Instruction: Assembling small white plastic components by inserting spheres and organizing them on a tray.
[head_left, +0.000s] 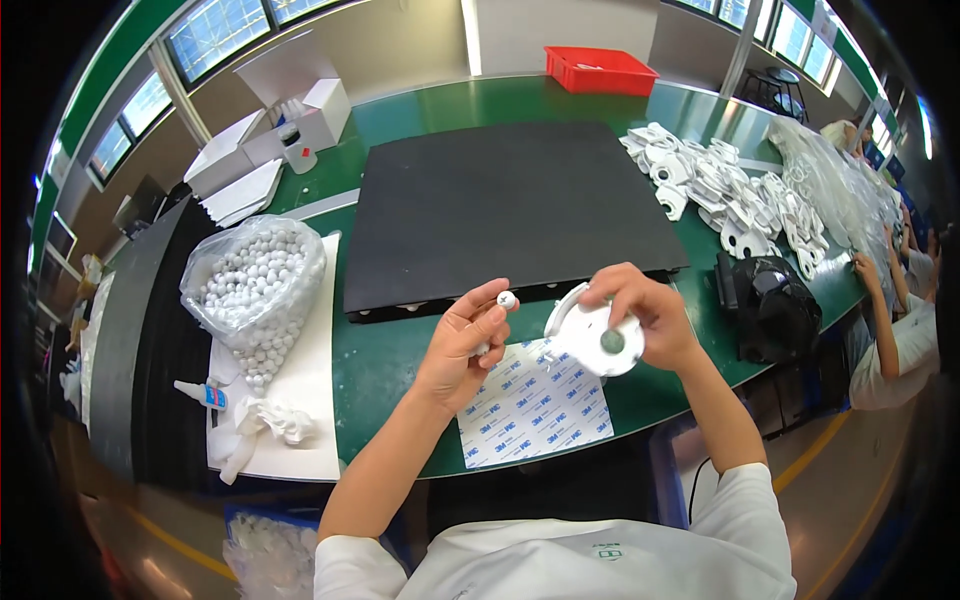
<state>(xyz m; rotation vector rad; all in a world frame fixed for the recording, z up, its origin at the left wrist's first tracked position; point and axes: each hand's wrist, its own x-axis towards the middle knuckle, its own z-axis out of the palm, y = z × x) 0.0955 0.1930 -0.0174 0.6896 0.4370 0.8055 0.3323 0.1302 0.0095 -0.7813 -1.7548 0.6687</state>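
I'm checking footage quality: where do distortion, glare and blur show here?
In the head view, the green table looks bowed and the corners go black; same head view, the windows glow and the table shines near the red bin; head view, the white part in the right hand looks slightly soft.

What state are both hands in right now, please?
Left hand: closed, pinching a small white round piece; a white bit within its curled fingers is unclear.
Right hand: closed on a white disc-shaped plastic part with a hole.
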